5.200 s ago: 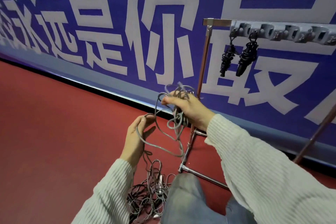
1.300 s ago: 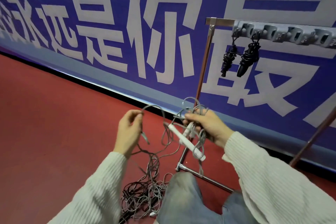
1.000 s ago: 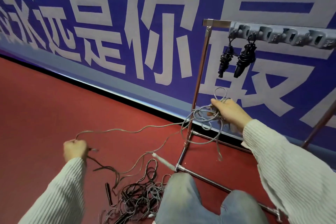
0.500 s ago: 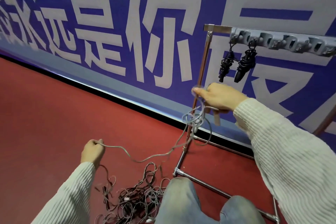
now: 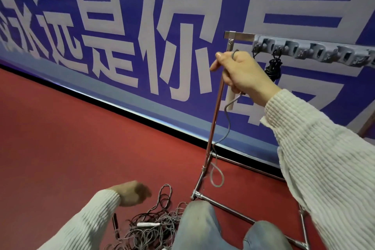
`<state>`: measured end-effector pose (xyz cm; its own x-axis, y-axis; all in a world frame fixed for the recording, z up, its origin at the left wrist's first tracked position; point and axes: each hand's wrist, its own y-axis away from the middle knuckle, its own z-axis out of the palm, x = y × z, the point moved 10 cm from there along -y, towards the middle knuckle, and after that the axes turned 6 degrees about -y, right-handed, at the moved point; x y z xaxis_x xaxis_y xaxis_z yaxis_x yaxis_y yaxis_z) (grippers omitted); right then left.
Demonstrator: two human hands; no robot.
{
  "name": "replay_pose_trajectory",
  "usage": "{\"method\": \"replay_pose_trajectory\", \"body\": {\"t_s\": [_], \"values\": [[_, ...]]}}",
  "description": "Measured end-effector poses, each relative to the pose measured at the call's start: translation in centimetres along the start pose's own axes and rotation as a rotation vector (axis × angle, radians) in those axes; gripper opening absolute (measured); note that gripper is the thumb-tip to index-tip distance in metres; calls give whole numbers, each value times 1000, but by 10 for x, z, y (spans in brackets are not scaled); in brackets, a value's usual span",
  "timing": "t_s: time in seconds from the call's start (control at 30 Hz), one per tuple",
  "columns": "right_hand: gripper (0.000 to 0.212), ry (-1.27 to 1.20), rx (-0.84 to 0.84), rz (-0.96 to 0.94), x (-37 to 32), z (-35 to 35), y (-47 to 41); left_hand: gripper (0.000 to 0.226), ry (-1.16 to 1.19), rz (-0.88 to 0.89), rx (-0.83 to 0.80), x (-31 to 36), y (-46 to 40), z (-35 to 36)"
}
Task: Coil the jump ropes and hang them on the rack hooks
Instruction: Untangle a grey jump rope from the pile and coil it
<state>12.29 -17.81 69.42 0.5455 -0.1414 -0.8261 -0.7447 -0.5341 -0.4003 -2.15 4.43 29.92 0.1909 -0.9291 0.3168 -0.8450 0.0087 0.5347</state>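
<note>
My right hand (image 5: 242, 74) is raised beside the rack's upright post (image 5: 216, 107) and grips a grey jump rope (image 5: 227, 126) with its pale handle. The rope hangs down from the fist and ends in a loop near the rack's base. My left hand (image 5: 132, 193) hovers low over the floor, fingers loosely curled, holding nothing. Below it lies a tangled pile of jump ropes (image 5: 154, 227) with a white handle (image 5: 148, 224) in it. The grey hook strip (image 5: 316, 51) on the rack's top bar carries a coiled black rope (image 5: 273, 67), partly hidden behind my right hand.
The metal rack's base bars (image 5: 229, 209) run across the red floor (image 5: 81, 148) by my knees (image 5: 198, 227). A blue banner wall (image 5: 142, 26) with large white characters stands right behind the rack. A dark handle (image 5: 115, 224) lies left of the pile.
My right hand has risen higher along the post with the grey rope. My left hand has let go of the rope and moved right, toward the pile.
</note>
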Motion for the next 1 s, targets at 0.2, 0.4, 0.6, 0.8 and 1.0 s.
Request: {"method": "replay_pose_trajectory", "body": {"t_s": [0.2, 0.4, 0.6, 0.8, 1.0], "values": [[42, -155, 8, -71, -32, 17, -6, 133, 678, 416, 330, 170, 10, -38], [36, -395, 42, 70, -1, 6, -7, 27, 1055, 256, 614, 187, -27, -55], [31, -145, -118, 700, 176, 20, 57, 33, 1241, 122, 837, 111, 17, -134], [34, 38, -403, 761, 216, 83, 103, 25, 1146, 375, 752, 162, 51, -193], [55, -151, -504, 451, 177, 144, 95, 25, 1177, 718, 592, 239, 75, -213]]}}
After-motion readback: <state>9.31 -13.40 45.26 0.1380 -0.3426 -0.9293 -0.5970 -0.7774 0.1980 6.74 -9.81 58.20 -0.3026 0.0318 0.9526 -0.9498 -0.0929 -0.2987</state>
